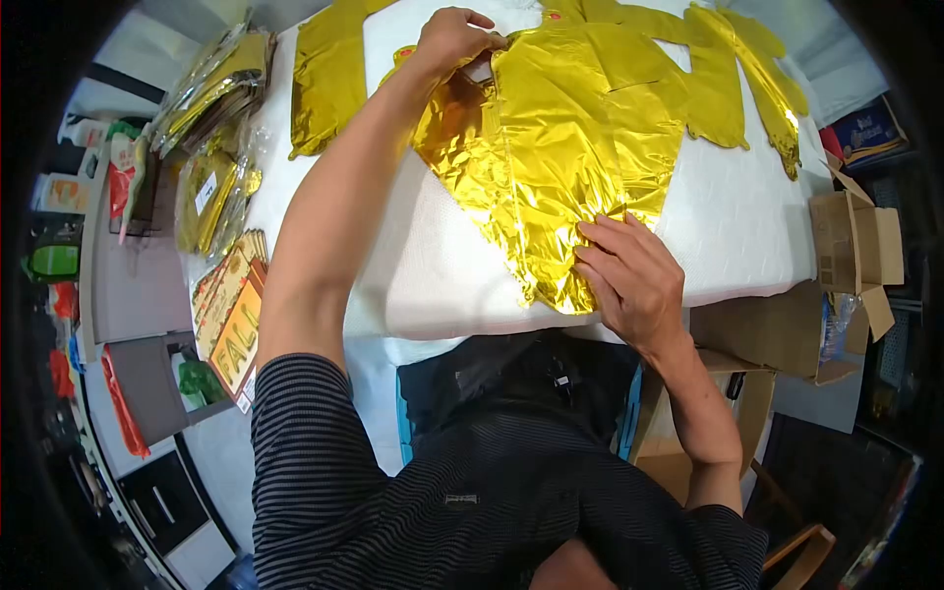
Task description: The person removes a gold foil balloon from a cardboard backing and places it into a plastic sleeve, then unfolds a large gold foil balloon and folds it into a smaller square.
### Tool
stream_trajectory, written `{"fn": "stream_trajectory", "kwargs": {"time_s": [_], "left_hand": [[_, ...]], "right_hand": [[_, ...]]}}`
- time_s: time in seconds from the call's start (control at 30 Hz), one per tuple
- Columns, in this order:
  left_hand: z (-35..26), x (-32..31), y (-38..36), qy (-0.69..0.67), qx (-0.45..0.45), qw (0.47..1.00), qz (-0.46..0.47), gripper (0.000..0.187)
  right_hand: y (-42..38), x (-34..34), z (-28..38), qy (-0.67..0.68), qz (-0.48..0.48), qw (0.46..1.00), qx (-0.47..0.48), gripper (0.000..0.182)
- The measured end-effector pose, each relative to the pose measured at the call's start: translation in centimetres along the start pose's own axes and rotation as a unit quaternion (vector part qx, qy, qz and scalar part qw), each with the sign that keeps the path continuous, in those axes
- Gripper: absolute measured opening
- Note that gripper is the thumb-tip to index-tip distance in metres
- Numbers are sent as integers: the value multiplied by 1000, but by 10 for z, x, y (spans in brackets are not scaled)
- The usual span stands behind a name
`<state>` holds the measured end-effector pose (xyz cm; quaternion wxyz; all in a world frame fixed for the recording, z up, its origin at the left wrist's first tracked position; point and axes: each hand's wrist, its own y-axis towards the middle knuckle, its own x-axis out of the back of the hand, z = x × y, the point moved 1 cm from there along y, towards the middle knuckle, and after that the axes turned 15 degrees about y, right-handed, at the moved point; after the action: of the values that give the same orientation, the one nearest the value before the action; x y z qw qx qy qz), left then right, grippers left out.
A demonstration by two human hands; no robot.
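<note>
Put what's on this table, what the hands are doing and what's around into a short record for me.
Left hand: at the upper edge of the large foil piece
Right hand: fingers on its crinkled lower end
Foil color: shiny gold
Surface: white-covered table
Far side: more gold foil pieces
Left side: plastic-wrapped packets, "FALL" card
Right side: open cardboard box

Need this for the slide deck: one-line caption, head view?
Left hand at the top, right hand near the lower tip of crinkled gold foil.
</note>
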<state>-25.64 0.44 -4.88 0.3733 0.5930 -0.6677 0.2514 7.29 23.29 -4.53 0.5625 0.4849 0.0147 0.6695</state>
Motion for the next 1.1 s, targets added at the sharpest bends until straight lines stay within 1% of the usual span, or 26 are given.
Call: {"fn": "stream_trajectory", "kwargs": {"time_s": [0.1,0.13,0.17,0.23,0.37,0.67,0.73,0.77,0.83,0.87,0.93,0.97,1.0,1.03,1.07,1.1], "left_hand": [[0,0,-1,5,-17,1000,1,45],[0,1,-5,3,-16,1000,-3,40],[-1,1,-8,4,-16,1000,-3,40],[-4,5,-15,56,11,998,1,42],[0,7,-20,32,-2,999,8,43],[0,7,-20,129,-1,992,-15,41],[-1,7,-22,151,-14,987,-47,40],[-1,8,-22,152,-13,987,-47,40],[-7,13,-26,174,2,985,22,49],[-10,13,-31,173,3,985,25,49],[-10,8,-39,110,5,993,-39,35],[-6,10,-44,109,9,994,-31,35],[3,12,-50,26,-63,997,-25,34],[-5,10,-48,52,-16,998,-16,36],[-13,8,-46,79,31,996,-5,39],[-11,3,-41,79,34,996,5,39]], "right_hand": [[0,1,-1,5,-2,1000,-2,16],[0,1,-1,8,0,1000,-2,16],[0,1,-1,12,2,1000,-2,16],[0,1,-2,11,1,1000,-2,16],[1,0,-3,16,-4,1000,-3,17],[0,0,-3,23,-4,1000,-7,16],[-1,-1,-4,22,-5,1000,-5,16],[-1,-1,-4,22,-6,1000,-4,16],[-2,-1,-4,22,-5,1000,-8,16],[-2,-1,-4,21,-5,1000,-10,15],[-2,-1,-4,20,-5,1000,-11,15],[-3,-1,-4,19,-5,1000,-11,15],[-3,-1,-5,21,-7,1000,-10,14],[-4,-1,-4,26,-2,999,-21,14],[-4,-1,-4,25,-4,1000,-12,14],[-3,-1,-5,22,-6,1000,-2,14]]}}
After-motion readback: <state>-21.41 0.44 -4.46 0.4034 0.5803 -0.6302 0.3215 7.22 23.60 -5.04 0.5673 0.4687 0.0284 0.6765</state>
